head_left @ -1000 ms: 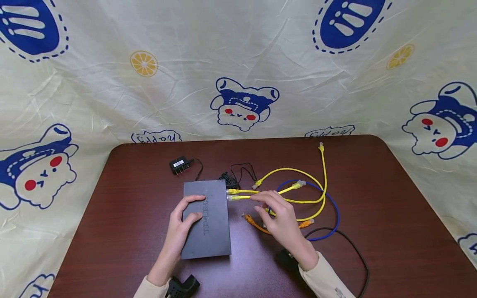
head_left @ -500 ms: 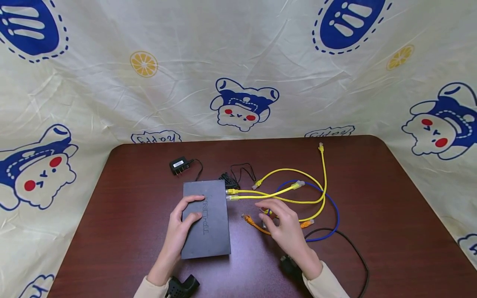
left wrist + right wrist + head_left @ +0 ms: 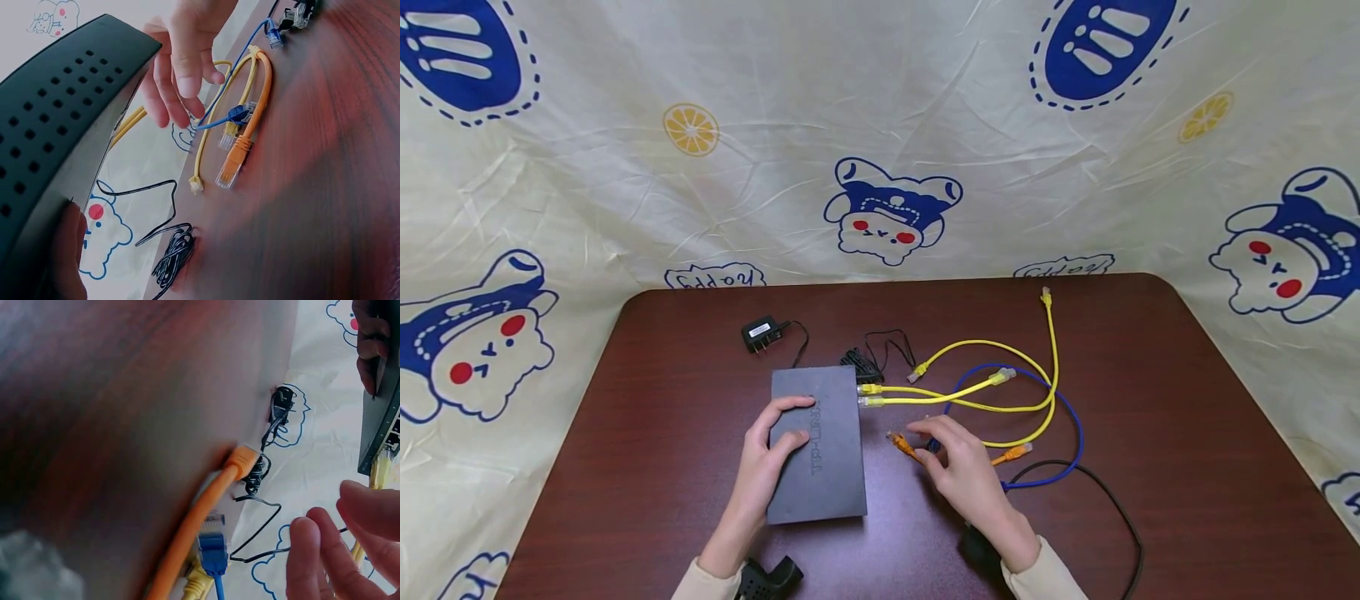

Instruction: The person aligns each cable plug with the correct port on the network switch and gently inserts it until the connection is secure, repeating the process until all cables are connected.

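Observation:
My left hand (image 3: 756,462) grips a dark grey network switch (image 3: 835,492) by its left side, thumb and fingers on the lettered face. Two yellow network cables (image 3: 917,401) run from ports along the switch's right edge. To the right, my right hand (image 3: 966,471) hovers over the loose cable ends, fingers loosely bent with nothing between them. Just beyond its fingertips lies an orange cable's plug (image 3: 901,442). In the left wrist view, a blue cable's plug (image 3: 239,114) lies beside the orange one, below the right hand's fingers.
A black power adapter (image 3: 762,332) sits behind the switch, with its bundled thin cord (image 3: 862,365) nearby. The blue cable (image 3: 1080,433) loops at the right, overlapping yellow ones. A black cable (image 3: 1123,508) curves toward the brown table's (image 3: 1210,500) front edge.
My right hand has drawn back from the yellow cable near the switch, then shifted down and left over the orange and blue cable ends. The left hand keeps holding the switch.

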Action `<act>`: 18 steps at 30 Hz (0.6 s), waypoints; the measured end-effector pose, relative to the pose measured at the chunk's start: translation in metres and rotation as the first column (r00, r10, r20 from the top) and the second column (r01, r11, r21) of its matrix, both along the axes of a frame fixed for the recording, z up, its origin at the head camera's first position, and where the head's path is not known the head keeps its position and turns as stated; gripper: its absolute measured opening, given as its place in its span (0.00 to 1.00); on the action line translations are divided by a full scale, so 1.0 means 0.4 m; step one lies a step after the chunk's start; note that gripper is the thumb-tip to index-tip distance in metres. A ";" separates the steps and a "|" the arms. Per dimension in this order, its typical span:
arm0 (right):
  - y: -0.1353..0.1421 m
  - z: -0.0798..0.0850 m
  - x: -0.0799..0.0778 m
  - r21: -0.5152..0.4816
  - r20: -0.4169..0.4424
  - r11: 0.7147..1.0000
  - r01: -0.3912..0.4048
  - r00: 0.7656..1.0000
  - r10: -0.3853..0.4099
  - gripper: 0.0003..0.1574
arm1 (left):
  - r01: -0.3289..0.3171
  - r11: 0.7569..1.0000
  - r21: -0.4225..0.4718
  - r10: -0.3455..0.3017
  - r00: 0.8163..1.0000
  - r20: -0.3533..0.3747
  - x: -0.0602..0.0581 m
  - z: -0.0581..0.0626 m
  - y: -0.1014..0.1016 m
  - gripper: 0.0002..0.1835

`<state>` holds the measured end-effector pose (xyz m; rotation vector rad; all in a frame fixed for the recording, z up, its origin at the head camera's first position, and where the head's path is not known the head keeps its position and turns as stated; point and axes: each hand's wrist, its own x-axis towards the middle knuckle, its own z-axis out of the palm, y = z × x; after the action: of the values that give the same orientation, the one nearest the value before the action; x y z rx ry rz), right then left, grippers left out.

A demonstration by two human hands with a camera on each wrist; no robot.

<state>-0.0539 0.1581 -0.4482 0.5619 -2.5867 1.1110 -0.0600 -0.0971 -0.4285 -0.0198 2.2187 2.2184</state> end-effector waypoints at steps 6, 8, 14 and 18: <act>-0.006 -0.015 0.001 0.050 0.051 0.998 0.027 0.998 -0.030 0.23 | 0.010 1.000 0.008 -0.010 1.000 -0.001 0.002 -0.002 0.004 0.20; -0.007 -0.019 0.002 0.069 0.073 0.997 0.036 0.996 -0.041 0.22 | 0.010 1.000 0.010 -0.010 1.000 0.001 0.003 -0.001 0.005 0.20; -0.009 -0.027 -0.002 0.143 0.095 0.988 0.058 0.993 -0.072 0.23 | 0.010 1.000 0.019 -0.010 1.000 0.017 0.005 0.000 0.005 0.20; -0.012 -0.029 -0.006 0.175 0.091 0.983 0.057 0.993 -0.073 0.23 | 0.012 1.000 0.017 -0.013 1.000 0.025 0.006 -0.001 0.005 0.20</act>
<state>-0.0563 0.1533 -0.4597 0.4673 -2.7824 0.9206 -0.0578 -0.0952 -0.4290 -0.0335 2.1807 2.2181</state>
